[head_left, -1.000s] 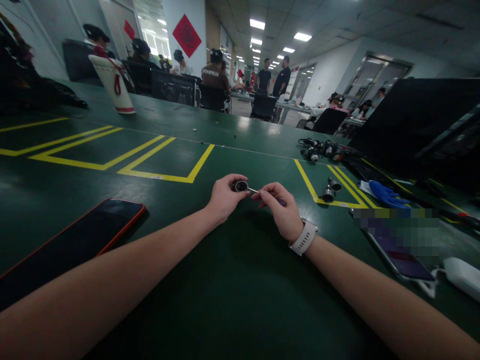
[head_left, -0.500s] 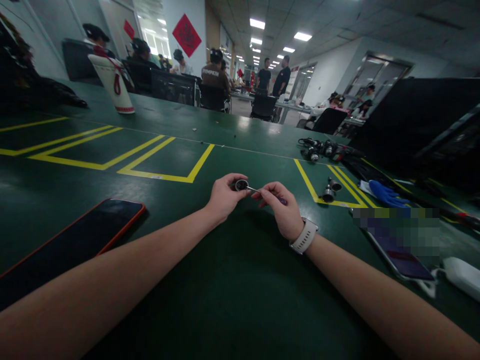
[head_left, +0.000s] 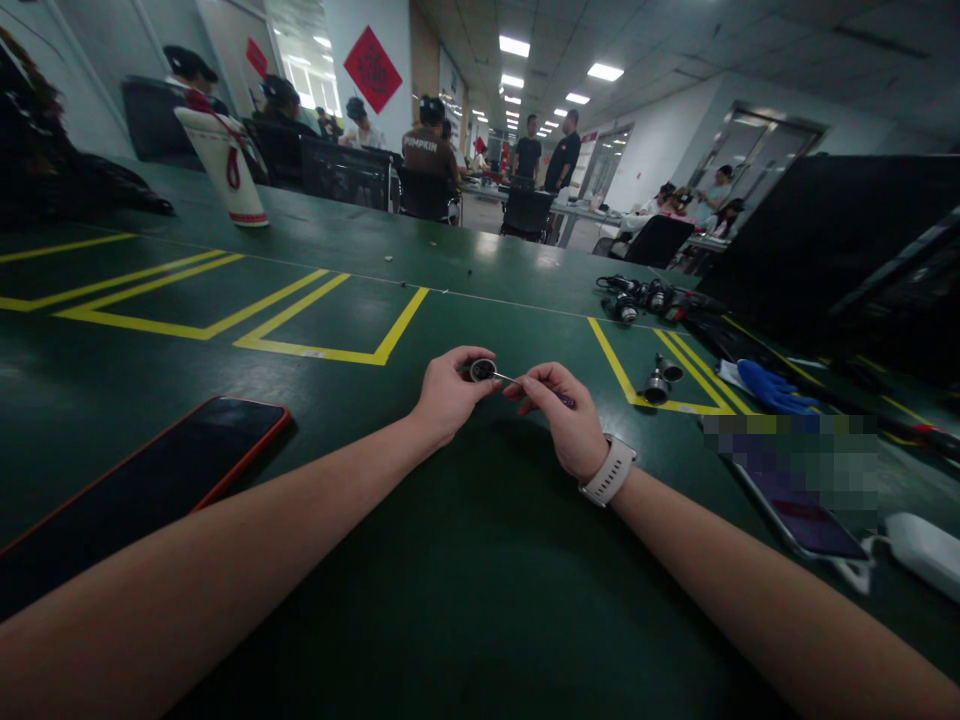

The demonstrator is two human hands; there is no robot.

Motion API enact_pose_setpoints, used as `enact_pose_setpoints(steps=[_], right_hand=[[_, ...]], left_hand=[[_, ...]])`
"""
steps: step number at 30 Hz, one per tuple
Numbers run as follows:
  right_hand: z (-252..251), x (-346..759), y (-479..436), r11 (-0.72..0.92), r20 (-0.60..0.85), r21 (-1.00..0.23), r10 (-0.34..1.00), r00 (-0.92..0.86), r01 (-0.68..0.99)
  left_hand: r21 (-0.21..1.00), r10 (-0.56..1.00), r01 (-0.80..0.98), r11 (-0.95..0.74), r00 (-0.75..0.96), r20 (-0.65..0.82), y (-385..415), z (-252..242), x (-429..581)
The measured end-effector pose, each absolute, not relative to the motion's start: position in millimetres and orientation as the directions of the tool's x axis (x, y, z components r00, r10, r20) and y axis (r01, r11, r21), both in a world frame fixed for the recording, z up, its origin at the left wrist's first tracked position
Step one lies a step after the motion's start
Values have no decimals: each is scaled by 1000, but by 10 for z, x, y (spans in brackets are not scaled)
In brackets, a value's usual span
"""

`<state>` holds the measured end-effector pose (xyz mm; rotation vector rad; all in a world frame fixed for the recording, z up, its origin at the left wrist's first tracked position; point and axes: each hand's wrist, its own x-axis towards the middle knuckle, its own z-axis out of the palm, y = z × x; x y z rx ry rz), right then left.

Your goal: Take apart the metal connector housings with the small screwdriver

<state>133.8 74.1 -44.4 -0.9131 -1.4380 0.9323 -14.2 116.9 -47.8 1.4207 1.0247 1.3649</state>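
Observation:
Between the thumb and fingers of my left hand (head_left: 450,393) is a small round metal part (head_left: 483,370), its dark open face with a pale rim turned up toward me. My right hand (head_left: 559,415) grips a screwdriver (head_left: 565,400) by its dark handle. The thin shaft points left, and its tip meets the round part; whether it sits inside cannot be made out. Both hands are just above the green table (head_left: 450,600).
Small metal fittings (head_left: 657,387) and a cluster of dark metal parts (head_left: 628,305) lie to the right, near a blue glove (head_left: 772,385). Phones flank my arms, one orange-edged (head_left: 165,470), one silver-edged (head_left: 802,510). A tall white cup (head_left: 229,170) stands far left.
My hands, the round part and the screwdriver hold nearly the same position. In the far right background, a person has risen or shifted a little.

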Motion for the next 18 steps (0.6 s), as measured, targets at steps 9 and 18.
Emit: enact_pose_setpoints(steps=[9, 18], right_hand=[[-428, 1311, 724, 383, 382, -922, 924, -37, 52], [-426, 1324, 729, 378, 375, -925, 925, -62, 41]], left_hand=[[965, 965, 23, -262, 39, 261, 1171, -482, -140], [959, 957, 4, -284, 65, 284, 1195, -514, -154]])
